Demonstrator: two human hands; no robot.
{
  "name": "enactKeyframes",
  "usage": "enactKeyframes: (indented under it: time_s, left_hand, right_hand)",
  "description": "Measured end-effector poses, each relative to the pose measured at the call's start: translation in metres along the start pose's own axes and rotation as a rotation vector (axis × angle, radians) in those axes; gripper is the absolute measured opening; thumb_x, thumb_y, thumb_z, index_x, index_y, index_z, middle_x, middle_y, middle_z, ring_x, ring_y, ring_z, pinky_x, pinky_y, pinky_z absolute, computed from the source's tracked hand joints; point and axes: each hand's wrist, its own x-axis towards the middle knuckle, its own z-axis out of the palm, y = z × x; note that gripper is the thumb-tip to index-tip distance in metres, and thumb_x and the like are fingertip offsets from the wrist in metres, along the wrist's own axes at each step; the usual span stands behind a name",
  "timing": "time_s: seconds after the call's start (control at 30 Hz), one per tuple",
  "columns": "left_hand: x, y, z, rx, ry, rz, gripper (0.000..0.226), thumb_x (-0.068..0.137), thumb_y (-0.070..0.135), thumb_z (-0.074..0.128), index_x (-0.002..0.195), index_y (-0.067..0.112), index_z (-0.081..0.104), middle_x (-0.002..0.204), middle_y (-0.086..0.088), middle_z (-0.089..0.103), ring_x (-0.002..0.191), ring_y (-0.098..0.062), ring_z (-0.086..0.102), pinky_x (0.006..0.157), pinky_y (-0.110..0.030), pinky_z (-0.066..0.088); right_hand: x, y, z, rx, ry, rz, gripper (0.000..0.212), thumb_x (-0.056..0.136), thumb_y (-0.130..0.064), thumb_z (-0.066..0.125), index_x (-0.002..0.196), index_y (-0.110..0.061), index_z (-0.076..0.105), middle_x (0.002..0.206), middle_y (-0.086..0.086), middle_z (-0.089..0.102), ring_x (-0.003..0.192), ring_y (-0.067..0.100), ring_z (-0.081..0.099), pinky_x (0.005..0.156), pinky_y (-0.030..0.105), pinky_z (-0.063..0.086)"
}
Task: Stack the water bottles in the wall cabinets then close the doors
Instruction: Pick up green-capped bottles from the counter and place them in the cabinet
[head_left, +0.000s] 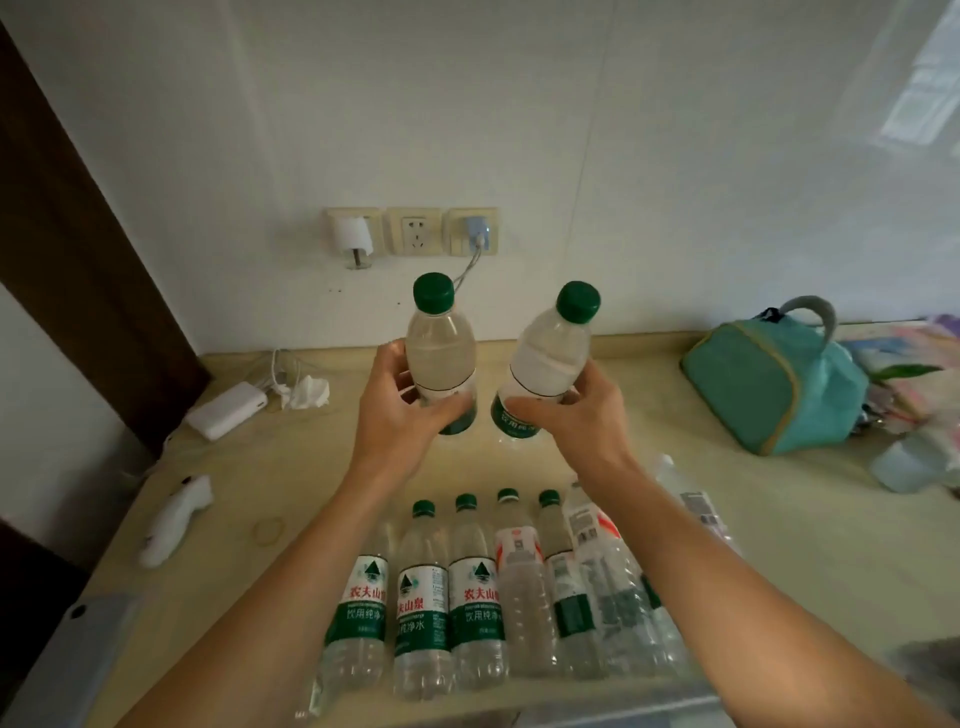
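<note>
My left hand (402, 410) grips a clear water bottle with a green cap (439, 348), held upright above the counter. My right hand (571, 415) grips a second green-capped bottle (550, 358), tilted slightly to the right. Both bottles are lifted in front of the wall, close together without touching. Below my forearms, several more water bottles (470, 592) with green and white labels stand in a row near the counter's front edge. No wall cabinet is in view.
The beige counter (597, 467) holds a teal bag (774, 379) at right, a white power bank (226, 410) with cables and a crumpled tissue at left, and a white object (174, 519) near the left edge. Wall sockets (415, 231) sit behind, one with a cable.
</note>
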Motion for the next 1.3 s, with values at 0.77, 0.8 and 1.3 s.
enactKeyframes:
  time_s: [0.77, 0.8, 1.3]
  left_hand:
    - [0.042, 0.392, 0.03, -0.212, 0.013, 0.733, 0.06, 0.077, 0.036, 0.086, 0.127, 0.031, 0.054, 0.111, 0.018, 0.067, 0.097, 0.008, 0.063, 0.079, -0.016, 0.051]
    - [0.048, 0.401, 0.036, -0.195, 0.025, 0.752, 0.059, 0.077, 0.036, 0.085, 0.126, 0.032, 0.054, 0.11, 0.019, 0.067, 0.097, 0.008, 0.063, 0.079, -0.016, 0.05]
    - [0.159, 0.422, 0.113, -0.015, 0.154, 0.757, 0.061, 0.079, 0.037, 0.083, 0.13, 0.031, 0.049, 0.104, 0.025, 0.056, 0.09, 0.009, 0.055, 0.068, -0.011, 0.043]
  right_hand:
    - [-0.015, -0.373, -0.141, 0.055, 0.298, -0.704, 0.052, 0.061, -0.019, 0.096, 0.1, -0.034, 0.065, 0.097, -0.013, 0.077, 0.091, 0.003, 0.072, 0.081, 0.027, 0.056]
    - [-0.007, -0.382, -0.148, 0.049, 0.311, -0.705, 0.052, 0.06, -0.021, 0.096, 0.099, -0.035, 0.065, 0.098, -0.012, 0.076, 0.092, 0.004, 0.071, 0.082, 0.028, 0.055]
    - [0.122, -0.391, -0.208, 0.014, 0.206, -0.628, 0.057, 0.071, -0.017, 0.09, 0.121, -0.019, 0.065, 0.108, -0.003, 0.074, 0.103, 0.019, 0.069, 0.09, 0.041, 0.055]
